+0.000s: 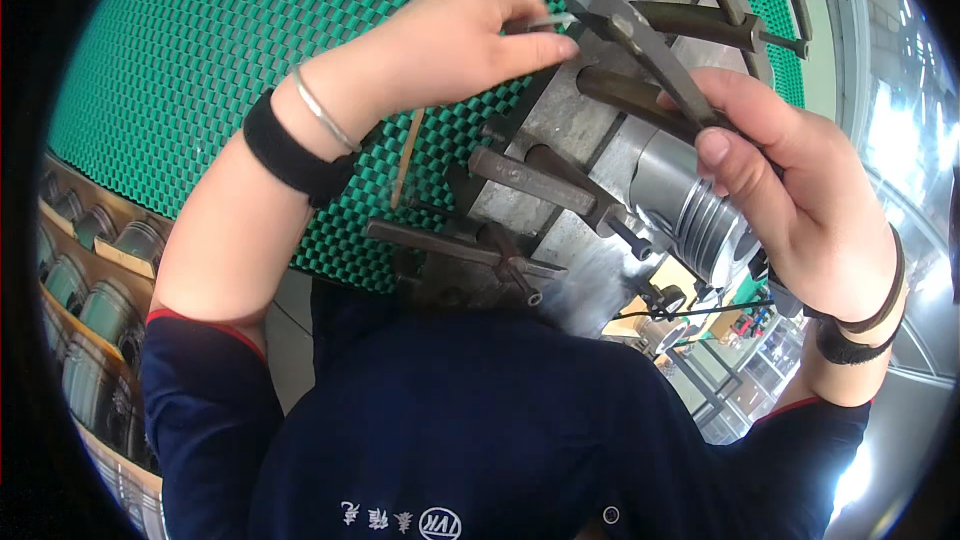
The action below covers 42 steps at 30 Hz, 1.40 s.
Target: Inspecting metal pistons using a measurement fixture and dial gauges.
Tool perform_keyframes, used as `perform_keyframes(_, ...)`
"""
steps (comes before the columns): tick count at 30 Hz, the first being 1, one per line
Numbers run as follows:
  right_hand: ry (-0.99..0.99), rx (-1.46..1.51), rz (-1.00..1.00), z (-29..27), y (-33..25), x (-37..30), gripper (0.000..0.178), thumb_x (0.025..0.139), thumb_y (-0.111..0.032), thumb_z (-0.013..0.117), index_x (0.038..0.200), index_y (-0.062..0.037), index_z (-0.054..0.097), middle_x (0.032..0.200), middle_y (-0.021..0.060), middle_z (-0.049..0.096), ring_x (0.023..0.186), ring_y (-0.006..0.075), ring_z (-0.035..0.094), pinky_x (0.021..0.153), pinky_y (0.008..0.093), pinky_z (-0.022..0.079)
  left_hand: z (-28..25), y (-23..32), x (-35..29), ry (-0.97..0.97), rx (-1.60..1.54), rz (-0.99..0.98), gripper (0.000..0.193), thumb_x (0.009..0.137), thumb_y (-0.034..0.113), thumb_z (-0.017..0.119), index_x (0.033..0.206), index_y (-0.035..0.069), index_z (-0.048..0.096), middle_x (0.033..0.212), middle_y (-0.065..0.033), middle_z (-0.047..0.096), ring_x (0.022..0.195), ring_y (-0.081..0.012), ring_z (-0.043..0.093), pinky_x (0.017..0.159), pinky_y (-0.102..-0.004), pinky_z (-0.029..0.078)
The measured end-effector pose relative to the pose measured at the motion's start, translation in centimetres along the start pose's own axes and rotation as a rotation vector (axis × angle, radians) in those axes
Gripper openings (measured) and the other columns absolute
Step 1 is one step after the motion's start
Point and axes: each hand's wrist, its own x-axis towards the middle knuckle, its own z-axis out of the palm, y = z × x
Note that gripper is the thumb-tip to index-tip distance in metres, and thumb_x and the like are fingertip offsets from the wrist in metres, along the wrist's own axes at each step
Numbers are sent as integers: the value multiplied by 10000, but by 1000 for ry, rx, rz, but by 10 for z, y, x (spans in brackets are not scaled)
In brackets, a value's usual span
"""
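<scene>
While the right hand (790,165) grips the near end of a dark bar (655,55), the left hand (455,45) pinches a thin bright piece (556,20) by its far end. Silver piston (675,185) beside metal block (560,125), left of right hand. Presumed alignment; next needs steady hold.

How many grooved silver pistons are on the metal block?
1: the silver piston lies at the right side of the metal block, beside the right hand, which may hide others.
</scene>
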Motion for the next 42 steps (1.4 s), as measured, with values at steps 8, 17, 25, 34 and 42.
perform_keyframes(8,49,-69,-162,3,15,4,279,947,-116,543,1188,25,552,713,63,550,640,144,504,596,269,419,22,6,4,338,275,537,341,687,202,790,966,45,673,861,-83,617,807,-253,608,726,-330,486)
perform_keyframes(17,479,164,33,-4,23,-44,612,862,-388,633,1298,17,488,1223,158,591,1119,258,576,942,346,428,27,2,4,421,333,567,251,693,172,771,897,47,697,781,-77,638,747,-249,596,683,-354,471)
perform_keyframes(25,244,-283,244,35,58,-65,1049,525,-248,884,1407,-38,357,1437,224,348,1296,377,408,1051,418,370,29,1,3,401,278,472,241,674,136,770,885,43,701,882,-73,686,812,-254,596,740,-364,467)
perform_keyframes(34,333,-286,48,41,69,-57,1017,451,-184,860,1358,-71,414,1274,191,453,1134,383,504,926,429,454,31,-2,5,402,208,534,272,673,145,734,915,33,684,838,-79,661,781,-247,583,717,-366,459)
perform_keyframes(42,298,-258,68,36,64,-50,1025,438,-160,811,1367,-25,399,1351,205,410,1240,350,457,1008,410,412,31,-2,5,411,183,567,293,671,148,724,929,16,680,826,-90,636,776,-246,571,709,-357,452)
